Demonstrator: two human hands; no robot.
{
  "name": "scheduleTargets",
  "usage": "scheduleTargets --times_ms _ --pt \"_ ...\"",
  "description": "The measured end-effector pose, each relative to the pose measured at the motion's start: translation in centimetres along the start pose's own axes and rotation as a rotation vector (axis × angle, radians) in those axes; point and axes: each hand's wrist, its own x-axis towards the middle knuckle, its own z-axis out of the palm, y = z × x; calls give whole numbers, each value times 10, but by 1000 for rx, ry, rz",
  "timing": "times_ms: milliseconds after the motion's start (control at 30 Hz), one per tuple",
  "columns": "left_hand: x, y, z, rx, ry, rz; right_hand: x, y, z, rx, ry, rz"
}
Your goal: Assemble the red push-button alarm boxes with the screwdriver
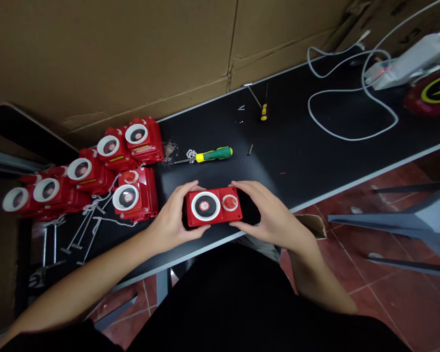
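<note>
Between my two hands is a red rectangular alarm box (225,215) with a white-ringed black disc on its left and a round red lens on its right. My left hand (177,212) grips its left end, thumb at the near edge and fingers at the far edge. On the opposite end my right hand (262,210) holds it the same way. Beyond the box lies a green and yellow screwdriver (214,154), its shaft pointing left. Left of my left hand stands a similar red alarm unit (146,195) with a white ring and string.
Several more red units (151,142) stand in a row at the left, with metal T-shaped rods (83,230) before them. A small yellow-black screwdriver (264,111), a loose screw (249,149) and a white cable (333,134) lie on the black table (293,127). Cardboard (150,49) stands behind.
</note>
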Motion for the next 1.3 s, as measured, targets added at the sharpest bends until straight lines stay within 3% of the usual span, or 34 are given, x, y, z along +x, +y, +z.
scheduleTargets --times_ms 200,433,867,967,1100,1200,1300 --pt "0 1 -1 33 7 -12 -4 3 -5 -13 -13 26" --pt "0 2 1 127 106 -26 9 3 3 -46 -23 52" --pt "2 0 -1 7 159 -179 47 15 -9 -101 -234 -46" --pt "1 0 2 10 178 -202 57 16 -31 -130 -257 -57" --pt "-1 0 3 28 199 -235 102 27 -87 -291 -301 -29" --pt "-3 -2 2 45 195 -237 150 47 -121 -458 -163 28" --pt "-4 -4 1 60 204 -188 187 77 -126 -474 70 74"
